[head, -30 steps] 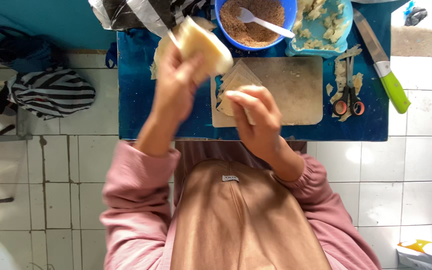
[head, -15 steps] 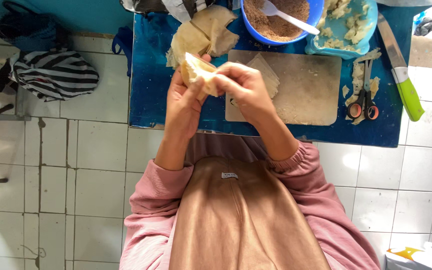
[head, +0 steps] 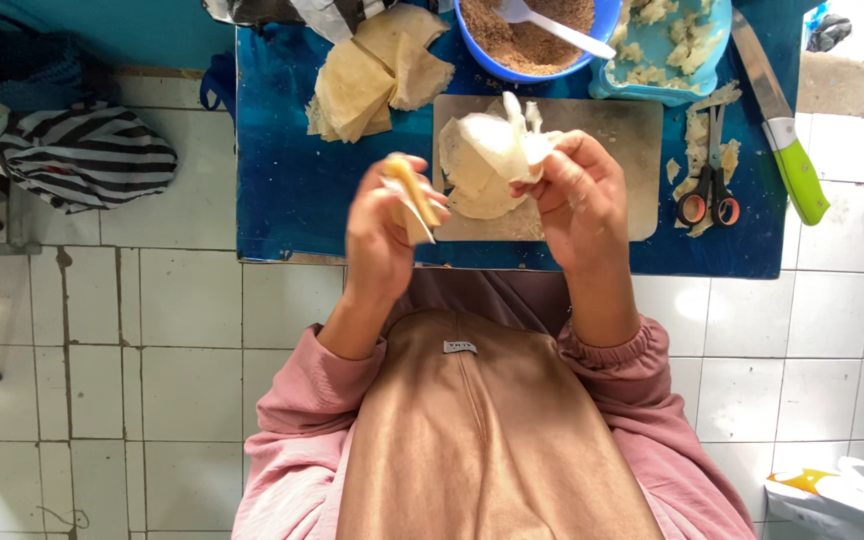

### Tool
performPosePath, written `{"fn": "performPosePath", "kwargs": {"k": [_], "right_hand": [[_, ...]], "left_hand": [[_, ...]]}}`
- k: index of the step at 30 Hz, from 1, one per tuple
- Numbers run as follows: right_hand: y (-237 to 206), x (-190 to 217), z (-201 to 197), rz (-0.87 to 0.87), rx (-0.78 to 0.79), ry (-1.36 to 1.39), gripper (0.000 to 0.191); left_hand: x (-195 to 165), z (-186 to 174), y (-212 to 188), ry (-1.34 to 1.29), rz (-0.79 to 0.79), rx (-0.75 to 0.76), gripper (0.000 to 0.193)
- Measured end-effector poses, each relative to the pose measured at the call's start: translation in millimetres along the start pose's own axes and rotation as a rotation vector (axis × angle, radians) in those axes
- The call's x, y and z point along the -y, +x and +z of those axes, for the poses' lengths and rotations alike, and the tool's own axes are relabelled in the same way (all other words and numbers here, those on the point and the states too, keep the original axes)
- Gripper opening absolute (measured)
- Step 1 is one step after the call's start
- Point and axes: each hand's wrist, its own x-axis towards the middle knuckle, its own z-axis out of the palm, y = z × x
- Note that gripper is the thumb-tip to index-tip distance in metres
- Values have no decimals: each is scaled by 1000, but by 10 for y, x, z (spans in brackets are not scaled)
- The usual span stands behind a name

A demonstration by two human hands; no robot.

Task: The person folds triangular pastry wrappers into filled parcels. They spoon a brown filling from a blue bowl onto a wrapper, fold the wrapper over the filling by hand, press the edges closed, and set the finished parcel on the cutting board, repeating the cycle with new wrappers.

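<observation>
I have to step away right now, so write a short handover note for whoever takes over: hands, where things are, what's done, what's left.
Left hand: holds a folded pastry piece above the blue table edge.
Right hand: holds a thin crumpled wrapper sheet over the cutting board.
Spare wrappers are stacked at the table's back left; blue bowl of brown filling with a spoon behind the board; scissors and green-handled knife to the right.
Done: one piece folded. Left: the sheet in hand is unfilled, and the stack remains.

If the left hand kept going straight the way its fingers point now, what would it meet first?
Likely the stack of pale wrapper sheets on the blue table. The left hand points up-frame holding a folded wrapper piece; depth is unclear.
</observation>
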Motion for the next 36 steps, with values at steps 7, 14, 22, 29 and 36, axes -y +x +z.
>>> {"fn": "performPosePath", "kwargs": {"k": [7, 14, 22, 29, 36], "right_hand": [[-333, -13, 131, -257, 191, -692, 9], [-396, 33, -328, 44, -94, 252, 16], [-588, 627, -726, -649, -320, -1329, 16], [-811, 525, -530, -348, -145, -1221, 20], [-885, -6, -264, -621, 69, -1378, 24]], "left_hand": [[202, 383, 1, 11, -250, 1, 38], [551, 453, -29, 60, -188, -148, 20], [805, 580, -112, -2, -254, -29, 32], [1144, 645, -340, -252, -287, -16, 38], [1243, 323, -702, -127, -309, 38, 42]]}}
